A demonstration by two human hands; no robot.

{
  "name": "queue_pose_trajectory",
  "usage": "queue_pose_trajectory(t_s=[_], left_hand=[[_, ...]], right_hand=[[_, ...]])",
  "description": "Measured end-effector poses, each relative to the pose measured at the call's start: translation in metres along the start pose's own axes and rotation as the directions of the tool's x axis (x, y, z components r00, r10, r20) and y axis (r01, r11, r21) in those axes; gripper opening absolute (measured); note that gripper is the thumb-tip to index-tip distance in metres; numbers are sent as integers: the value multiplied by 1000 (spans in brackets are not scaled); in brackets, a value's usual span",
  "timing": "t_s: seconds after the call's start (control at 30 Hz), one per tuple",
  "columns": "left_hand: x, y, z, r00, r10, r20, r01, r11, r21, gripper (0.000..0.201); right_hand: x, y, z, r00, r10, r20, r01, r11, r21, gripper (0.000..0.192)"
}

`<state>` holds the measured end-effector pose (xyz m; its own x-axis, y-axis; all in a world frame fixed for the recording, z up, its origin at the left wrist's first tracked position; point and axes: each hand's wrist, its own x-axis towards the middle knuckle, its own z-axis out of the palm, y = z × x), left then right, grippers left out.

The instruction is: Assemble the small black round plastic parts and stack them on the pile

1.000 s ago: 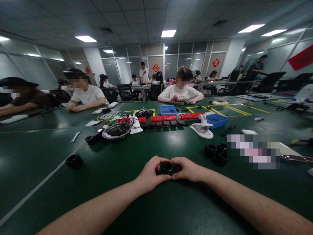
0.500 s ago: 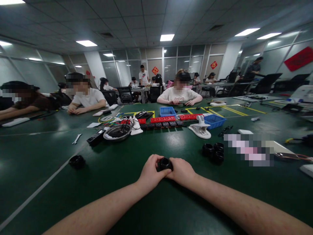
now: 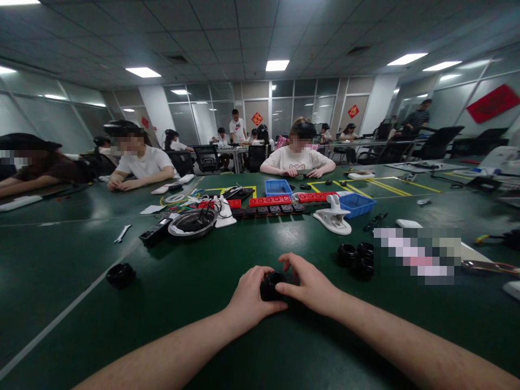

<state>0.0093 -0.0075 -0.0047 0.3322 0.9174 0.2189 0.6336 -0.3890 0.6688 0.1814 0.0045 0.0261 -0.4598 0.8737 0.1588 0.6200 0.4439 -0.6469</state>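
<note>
A black round part with a hole in its top (image 3: 270,286) sits at the middle of the near table. My left hand (image 3: 252,292) is closed around its left side, fingers behind and thumb in front. My right hand (image 3: 311,283) is open on the other side, its fingers raised and apart, the thumb tip at the part's right edge; whether it touches is hard to tell. Similar black round parts (image 3: 346,254) stand grouped to the right of my hands. One more black round part (image 3: 121,275) lies far to the left.
Across the table's middle lie a metal bowl (image 3: 190,232), a white clip stand (image 3: 333,219), red socket strips (image 3: 270,201) and a blue bin (image 3: 357,204). A wrench (image 3: 122,233) is at the left. A co-worker (image 3: 298,157) sits opposite; others sit at the left.
My right hand has loosened from the black round part and its fingers have lifted and spread. My left hand keeps its hold; the part now tilts, its hole more exposed.
</note>
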Motion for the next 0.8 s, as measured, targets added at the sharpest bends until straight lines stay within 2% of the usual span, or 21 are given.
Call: queue_pose_trajectory(t_s=[0.1,0.17,0.23,0.33,0.4,0.47,0.53,0.7,0.8], left_hand=[[2,0,0,1000,1,15,-2,997,72,33],[3,0,0,1000,-12,25,10,994,111,30],[4,1,0,999,-28,23,25,991,131,29],[3,2,-1,999,-31,16,29,993,117,31],[3,1,-1,1000,-27,10,25,995,99,35],[2,1,-1,1000,-24,5,23,996,88,36],[1,1,-2,999,-31,7,31,996,80,35],[1,4,-7,998,-67,14,65,992,108,33],[1,4,-13,998,-68,18,64,987,148,32]], right_hand=[[0,-9,6,996,-86,15,86,994,-69,50],[1,-12,8,990,-137,32,139,985,-102,40],[2,-13,7,981,-196,3,196,977,-88,32],[2,-11,4,949,-273,-158,278,961,9,32],[1,-8,1,919,-254,-300,290,954,80,34],[1,-4,0,900,-208,-383,277,951,134,40],[3,4,3,907,-175,-383,252,954,162,40],[11,32,18,961,-74,-266,113,984,138,19],[13,40,24,979,-46,-197,59,996,59,23]])
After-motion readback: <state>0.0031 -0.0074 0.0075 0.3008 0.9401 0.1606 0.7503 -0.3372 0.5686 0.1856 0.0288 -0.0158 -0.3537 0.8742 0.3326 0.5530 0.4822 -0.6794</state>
